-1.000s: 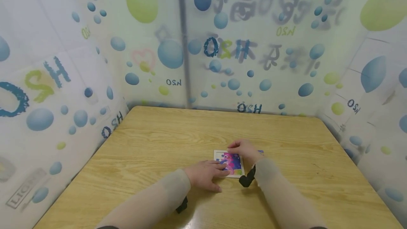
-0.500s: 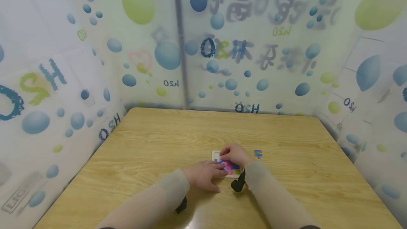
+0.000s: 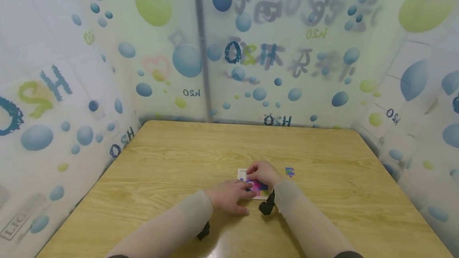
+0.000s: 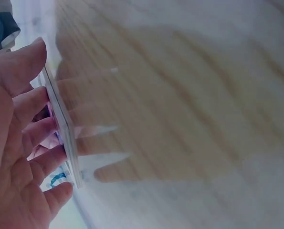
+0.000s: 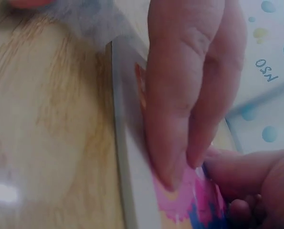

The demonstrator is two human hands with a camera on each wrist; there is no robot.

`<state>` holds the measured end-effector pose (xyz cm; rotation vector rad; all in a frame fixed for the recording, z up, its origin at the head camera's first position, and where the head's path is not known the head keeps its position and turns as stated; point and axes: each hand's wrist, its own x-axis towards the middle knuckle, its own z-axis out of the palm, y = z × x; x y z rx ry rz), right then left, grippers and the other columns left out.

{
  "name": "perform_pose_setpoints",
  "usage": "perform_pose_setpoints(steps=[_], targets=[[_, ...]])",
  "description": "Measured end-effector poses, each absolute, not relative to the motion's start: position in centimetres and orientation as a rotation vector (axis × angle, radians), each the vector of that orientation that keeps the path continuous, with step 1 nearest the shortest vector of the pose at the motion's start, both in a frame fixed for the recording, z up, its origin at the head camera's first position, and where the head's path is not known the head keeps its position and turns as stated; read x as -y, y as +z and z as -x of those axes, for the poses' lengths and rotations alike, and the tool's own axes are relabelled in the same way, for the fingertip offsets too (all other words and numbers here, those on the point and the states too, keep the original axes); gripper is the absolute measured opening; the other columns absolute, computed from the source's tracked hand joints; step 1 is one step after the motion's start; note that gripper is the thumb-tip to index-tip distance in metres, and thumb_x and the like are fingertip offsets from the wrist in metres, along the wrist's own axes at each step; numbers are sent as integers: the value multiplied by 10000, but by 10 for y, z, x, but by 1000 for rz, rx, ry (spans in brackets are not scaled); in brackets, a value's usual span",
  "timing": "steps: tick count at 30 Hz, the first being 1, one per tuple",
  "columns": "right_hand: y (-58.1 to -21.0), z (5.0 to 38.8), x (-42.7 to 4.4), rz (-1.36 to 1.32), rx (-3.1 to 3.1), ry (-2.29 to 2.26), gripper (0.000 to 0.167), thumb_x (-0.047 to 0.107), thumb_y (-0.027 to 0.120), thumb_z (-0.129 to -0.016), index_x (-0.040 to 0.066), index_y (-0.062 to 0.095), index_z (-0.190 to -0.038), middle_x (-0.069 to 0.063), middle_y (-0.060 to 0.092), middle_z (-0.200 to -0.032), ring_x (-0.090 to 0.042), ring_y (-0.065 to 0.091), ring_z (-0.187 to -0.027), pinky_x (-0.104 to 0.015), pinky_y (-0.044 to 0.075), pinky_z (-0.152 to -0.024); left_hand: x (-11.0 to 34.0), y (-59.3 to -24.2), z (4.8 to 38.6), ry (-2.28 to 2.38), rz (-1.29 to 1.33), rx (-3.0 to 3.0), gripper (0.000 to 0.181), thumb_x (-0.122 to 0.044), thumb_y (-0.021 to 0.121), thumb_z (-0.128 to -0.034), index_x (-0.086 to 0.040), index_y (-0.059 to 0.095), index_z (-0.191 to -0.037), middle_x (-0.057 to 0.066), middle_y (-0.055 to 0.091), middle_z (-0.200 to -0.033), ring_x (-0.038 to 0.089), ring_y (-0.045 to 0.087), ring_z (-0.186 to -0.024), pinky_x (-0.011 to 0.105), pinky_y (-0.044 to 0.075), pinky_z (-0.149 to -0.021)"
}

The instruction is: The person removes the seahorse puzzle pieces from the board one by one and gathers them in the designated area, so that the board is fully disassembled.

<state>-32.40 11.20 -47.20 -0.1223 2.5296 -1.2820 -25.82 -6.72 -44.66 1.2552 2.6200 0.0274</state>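
A person in pale sleeves (image 3: pixel 168 224) works bare-handed at a wooden table (image 3: pixel 179 158). Between the hands lies a small pink and blue jigsaw puzzle (image 3: pixel 260 186) in a white frame (image 3: pixel 239 173), with pale base showing at its far left corner. The left hand (image 3: pixel 229 197) stretches in from the left, fingers spread and extended, tips resting on the puzzle. The right hand (image 3: pixel 264 172) arches over the far side, fingers bent; whether they pinch a piece is hidden. Near it, to the right, lies a loose blue-and-purple jigsaw piece (image 3: pixel 289 171). Sheeting (image 3: pixel 161 43) printed with blue and green ovals hangs beyond the table.
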Motion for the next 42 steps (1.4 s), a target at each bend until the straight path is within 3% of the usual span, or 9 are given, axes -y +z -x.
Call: perform_pose_setpoints(steps=[15,31,42], targets=[[-475,326,-112,145,-2540,-1269,64,122,760,-821,109,710,-860,-7,648,-872,-193,544,-860,-375,417,-836,66,-448,263,33,-1334,-2597,629,-551,534,-915,-237,448,-1453,-6,370,-1519,187,330,-1393,364,265,-1137],[-468,326,-112,117,-2491,-1267,39,87,708,-860,119,720,-879,-15,651,-914,-215,543,-917,-446,398,-927,66,-448,261,9,-1285,-2617,637,-580,508,-918,-290,398,-1474,9,269,-1566,242,293,-1410,372,240,-1147],[-464,322,-111,237,-2558,-1167,49,77,711,-855,102,706,-898,-5,646,-872,-192,545,-852,-401,442,-873,65,-448,261,39,-1253,-2585,634,-580,492,-927,-291,383,-1481,8,258,-1568,223,246,-1431,400,237,-1150]])
